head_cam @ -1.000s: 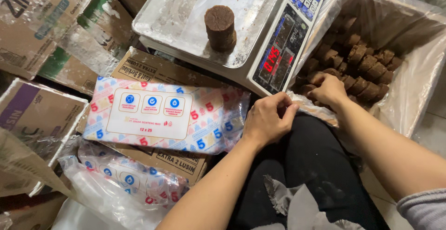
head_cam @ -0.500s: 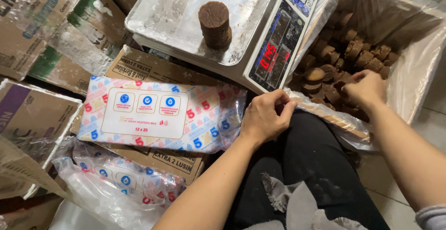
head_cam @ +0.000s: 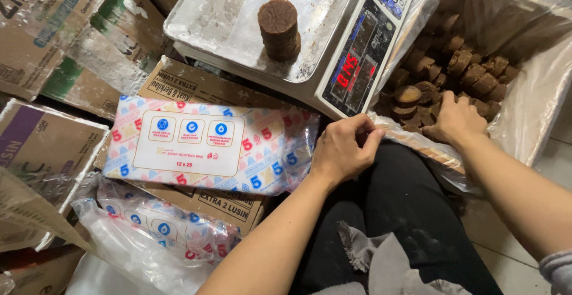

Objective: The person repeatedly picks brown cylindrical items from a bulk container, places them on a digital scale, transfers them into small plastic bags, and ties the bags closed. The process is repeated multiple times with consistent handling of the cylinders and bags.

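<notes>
My left hand [head_cam: 342, 149] lies at the right end of a printed pack of plastic bags [head_cam: 196, 146]. Its fingers are curled, with the tips pinched together next to the clear liner [head_cam: 411, 143]; I cannot tell if film is between them. My right hand [head_cam: 456, 119] is palm down inside the lined box [head_cam: 536, 86], fingers curled over a brown cylindrical block in the pile of blocks [head_cam: 471, 68]. Two stacked brown blocks [head_cam: 279, 30] stand on the tray of a digital scale [head_cam: 357, 62].
Flattened and stacked cardboard cartons [head_cam: 65, 39] fill the left side. A second printed pack [head_cam: 161, 226] and loose clear plastic [head_cam: 131, 259] lie below the first. My black-clad legs [head_cam: 399, 211] and a grey cloth [head_cam: 381, 259] are under my arms.
My right hand went from beside my left hand further right into the box, then settled on the blocks. My left hand has stayed at the end of the pack.
</notes>
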